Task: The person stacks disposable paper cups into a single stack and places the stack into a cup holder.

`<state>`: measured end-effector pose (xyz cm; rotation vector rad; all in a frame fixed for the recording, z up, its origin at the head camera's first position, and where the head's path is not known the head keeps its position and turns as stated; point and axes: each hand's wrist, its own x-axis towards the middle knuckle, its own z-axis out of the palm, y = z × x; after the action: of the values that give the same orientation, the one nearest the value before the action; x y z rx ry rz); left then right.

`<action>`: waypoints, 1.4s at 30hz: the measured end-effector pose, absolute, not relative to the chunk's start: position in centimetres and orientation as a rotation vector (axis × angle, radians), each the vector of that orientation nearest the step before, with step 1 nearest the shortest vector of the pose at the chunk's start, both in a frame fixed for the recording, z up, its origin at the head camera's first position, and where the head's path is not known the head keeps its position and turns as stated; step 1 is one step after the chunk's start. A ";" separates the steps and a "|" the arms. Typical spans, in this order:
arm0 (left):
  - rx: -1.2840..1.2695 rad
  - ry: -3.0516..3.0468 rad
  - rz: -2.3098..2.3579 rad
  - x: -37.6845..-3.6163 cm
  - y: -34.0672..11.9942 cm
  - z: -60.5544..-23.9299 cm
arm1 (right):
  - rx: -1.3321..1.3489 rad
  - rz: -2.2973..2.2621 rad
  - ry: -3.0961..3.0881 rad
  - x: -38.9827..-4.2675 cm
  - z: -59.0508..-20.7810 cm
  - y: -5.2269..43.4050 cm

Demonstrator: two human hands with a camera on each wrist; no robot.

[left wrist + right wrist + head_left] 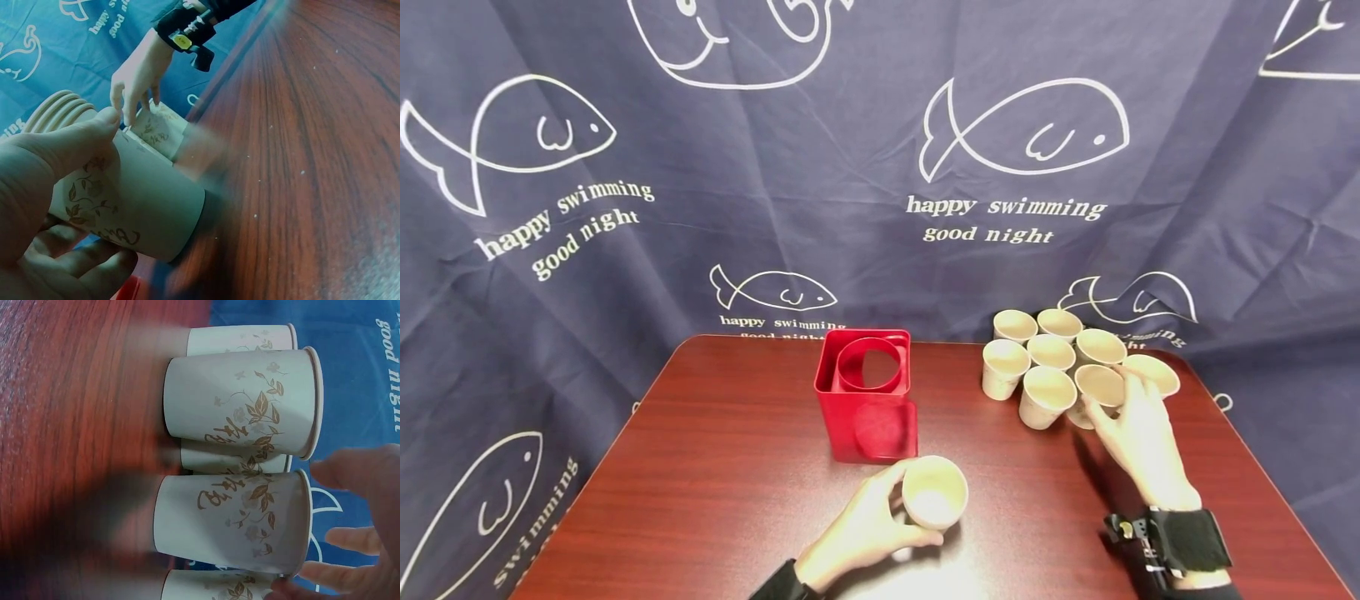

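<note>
My left hand (872, 525) grips a white paper cup (934, 493) with a brown leaf print, near the table's front middle. In the left wrist view its thumb lies along that cup's (137, 206) side, fingers curled beneath. Several matching cups (1051, 352) stand in a tight cluster at the back right. My right hand (1138, 433) reaches into the cluster's near right side, thumb and spread fingers either side of one cup (1099, 385). In the right wrist view the fingers (356, 540) hover by that cup's (237, 519) rim without curling round it.
A red square box (868, 425) with a round opening on top stands mid-table, just behind the held cup. The dark red wooden table (715, 467) is bordered by a navy fish-print cloth (880, 167) behind and on both sides.
</note>
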<state>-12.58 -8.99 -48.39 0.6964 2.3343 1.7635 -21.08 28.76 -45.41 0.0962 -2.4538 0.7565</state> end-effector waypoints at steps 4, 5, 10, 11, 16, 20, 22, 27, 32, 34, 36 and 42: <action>0.703 2.343 1.757 -12.6 -9.1 -48.5 | 0.095 0.783 -2.449 -21.2 -45.4 28.9; 0.709 2.349 1.755 -12.6 -9.1 -48.5 | 0.090 0.791 -2.450 -21.3 -45.4 28.9; 0.692 2.341 1.756 -12.5 -9.1 -48.6 | 0.062 0.810 -2.459 -21.5 -45.3 29.0; 0.696 2.344 1.757 -12.5 -9.1 -48.6 | 0.058 0.810 -2.460 -21.6 -45.4 29.0; 0.736 2.350 1.771 -12.5 -9.1 -48.6 | 0.036 0.806 -2.477 -21.6 -45.3 29.1; 0.759 2.343 1.784 -12.6 -9.2 -48.7 | 0.036 0.806 -2.483 -21.8 -45.4 29.2; 0.757 2.340 1.788 -12.6 -9.2 -48.8 | 0.043 0.808 -2.473 -21.9 -45.4 29.2; 0.748 2.321 1.793 -12.6 -9.1 -48.7 | 0.049 0.814 -2.458 -22.1 -45.6 29.1; 0.707 2.287 1.801 -12.6 -9.0 -48.6 | 0.056 0.839 -2.470 -22.2 -45.4 29.1; 0.701 2.293 1.798 -12.6 -9.0 -48.5 | 0.048 0.847 -2.484 -22.1 -45.3 29.0; 0.721 2.310 1.794 -12.6 -9.0 -48.6 | 0.032 0.865 -2.504 -21.9 -45.1 29.0; 0.747 2.316 1.802 -12.6 -9.1 -48.7 | 0.023 0.932 -2.508 -21.4 -44.5 29.2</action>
<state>-12.60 -9.08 -48.68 0.7468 2.3163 1.8015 -21.39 29.18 -44.50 0.0227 -2.5081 0.9319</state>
